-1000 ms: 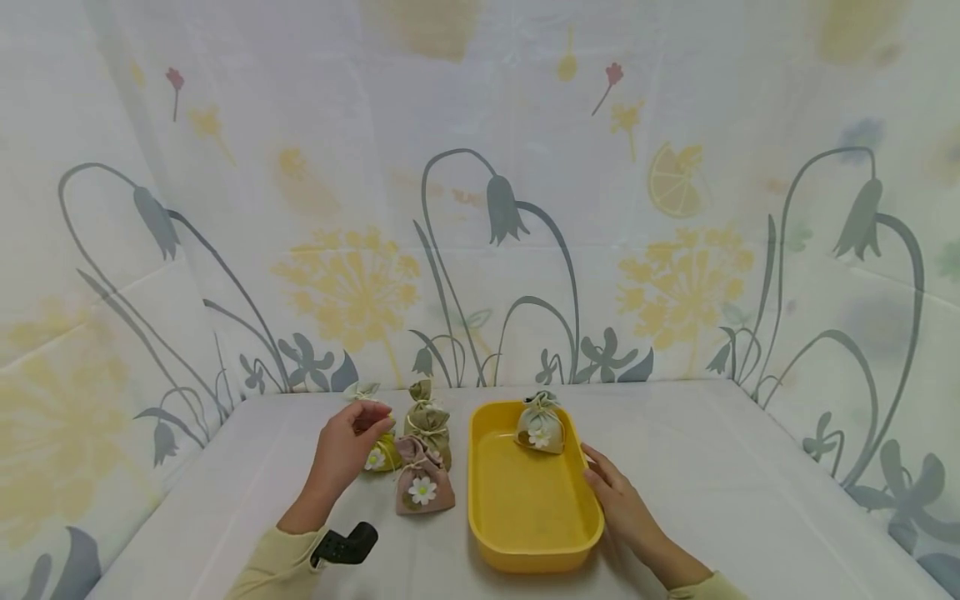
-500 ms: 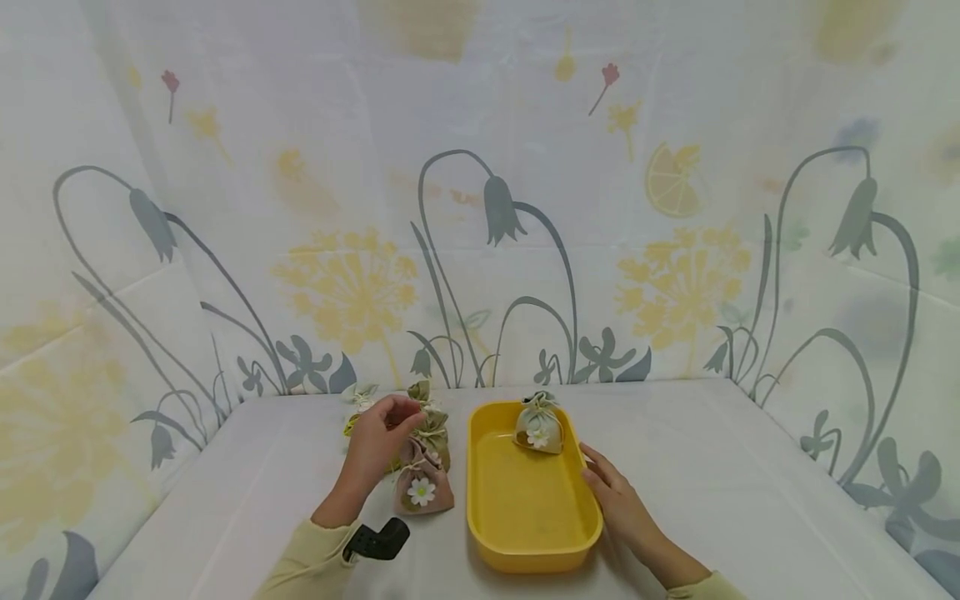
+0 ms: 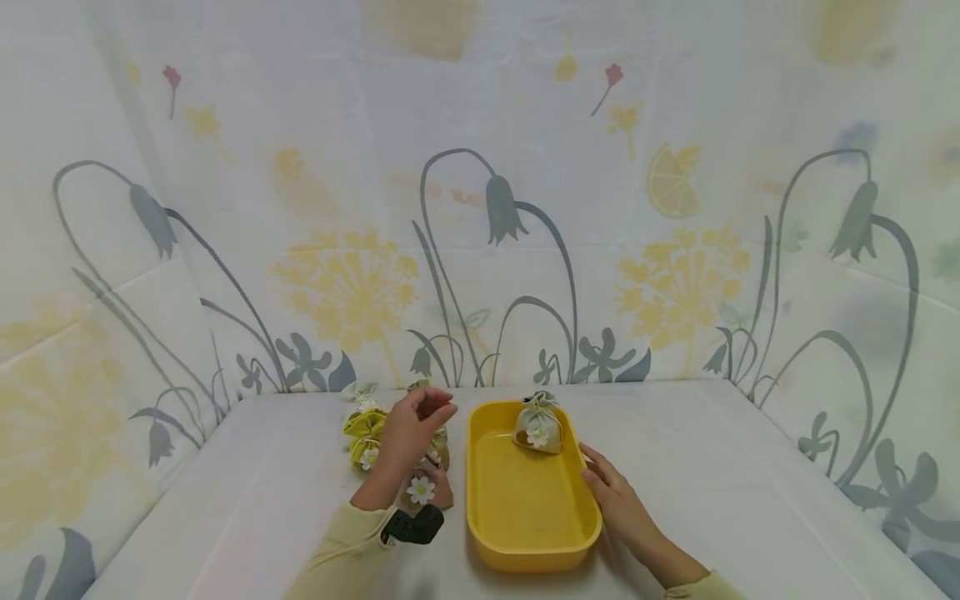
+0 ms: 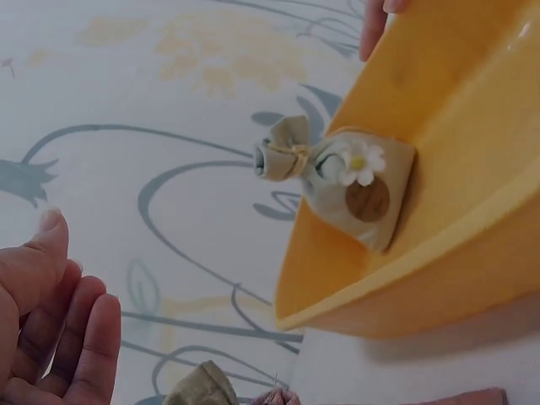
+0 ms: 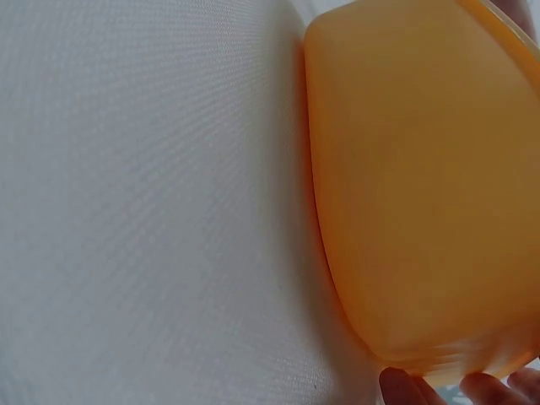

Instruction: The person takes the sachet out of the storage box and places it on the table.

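Note:
My left hand (image 3: 412, 429) hovers above a group of small drawstring pouches with its fingers loosely bent and nothing between them. Beneath it, partly covered, are a mauve pouch (image 3: 442, 490) with a white flower and an olive pouch (image 3: 443, 450). A yellow-green pouch (image 3: 365, 429) sits left of the hand, a pale one (image 3: 362, 390) behind it. My right hand (image 3: 626, 510) touches the outer right side of a yellow plastic tub (image 3: 534, 560); its fingertips (image 5: 485, 388) lie against the wall. Inside the tub's far end stands a pale green pouch (image 4: 337, 177) with a white flower.
A white cloth covers the table (image 3: 720, 467). Behind it hangs a pale curtain (image 3: 675, 317) printed with grey and yellow flowers. A black strap device (image 3: 414, 525) is worn on the left wrist.
My left hand has moved right, from beside the yellow-green pouch to above the mauve and olive ones, uncovering the yellow-green pouch. The right hand and tub stay in place.

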Tool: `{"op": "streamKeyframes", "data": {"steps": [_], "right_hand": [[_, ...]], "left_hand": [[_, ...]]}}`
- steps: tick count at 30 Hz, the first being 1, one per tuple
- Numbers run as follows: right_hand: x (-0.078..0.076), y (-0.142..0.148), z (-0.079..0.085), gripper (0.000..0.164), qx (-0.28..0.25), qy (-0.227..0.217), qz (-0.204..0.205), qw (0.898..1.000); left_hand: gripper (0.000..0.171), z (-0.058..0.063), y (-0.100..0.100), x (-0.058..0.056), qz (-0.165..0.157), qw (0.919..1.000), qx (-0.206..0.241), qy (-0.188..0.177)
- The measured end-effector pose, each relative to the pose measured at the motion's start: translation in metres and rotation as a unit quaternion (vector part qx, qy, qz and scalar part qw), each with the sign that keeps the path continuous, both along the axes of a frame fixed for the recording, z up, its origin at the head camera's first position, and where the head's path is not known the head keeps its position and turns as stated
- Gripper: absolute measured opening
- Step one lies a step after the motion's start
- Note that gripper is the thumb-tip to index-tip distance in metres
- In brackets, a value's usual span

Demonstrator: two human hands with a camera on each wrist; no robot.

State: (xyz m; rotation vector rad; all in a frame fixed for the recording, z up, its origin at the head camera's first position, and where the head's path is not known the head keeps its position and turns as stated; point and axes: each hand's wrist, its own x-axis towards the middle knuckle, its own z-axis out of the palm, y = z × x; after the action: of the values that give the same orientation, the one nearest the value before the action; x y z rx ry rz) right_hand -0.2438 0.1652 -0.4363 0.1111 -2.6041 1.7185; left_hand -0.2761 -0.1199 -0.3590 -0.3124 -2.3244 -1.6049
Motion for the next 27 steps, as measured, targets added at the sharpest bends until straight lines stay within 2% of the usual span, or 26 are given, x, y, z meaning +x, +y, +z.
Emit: {"op": "streamKeyframes", "data": {"steps": [7,11,17,20,27], "right_hand": [[-0.001,0.0,-0.001,0.047,-0.002,0.002,0.0,1.0],[-0.001,0.0,-0.001,0.047,-0.006,0.005,-0.001,1.0],[0.0,0.001,-0.002,0.047,-0.008,-0.002,0.0,1.0],[0.0,0.001,-0.002,0.047,-0.009,-0.003,-0.001,1.0],[0.0,0.0,-0.001,0.047,-0.017,-0.002,0.001,1.0]], "left_hand": [[0.02,-0.005,0.016,-0.01,-0.011,0.9999,0.001,0.002],[0.021,-0.006,0.027,-0.014,-0.027,0.9995,0.01,0.013],[0.019,-0.006,0.041,-0.016,-0.028,0.9995,0.016,0.002],[0.018,-0.008,0.047,-0.019,-0.03,0.9994,0.018,-0.008],[0.016,-0.015,0.059,-0.031,-0.037,0.9993,0.007,-0.002]]}}
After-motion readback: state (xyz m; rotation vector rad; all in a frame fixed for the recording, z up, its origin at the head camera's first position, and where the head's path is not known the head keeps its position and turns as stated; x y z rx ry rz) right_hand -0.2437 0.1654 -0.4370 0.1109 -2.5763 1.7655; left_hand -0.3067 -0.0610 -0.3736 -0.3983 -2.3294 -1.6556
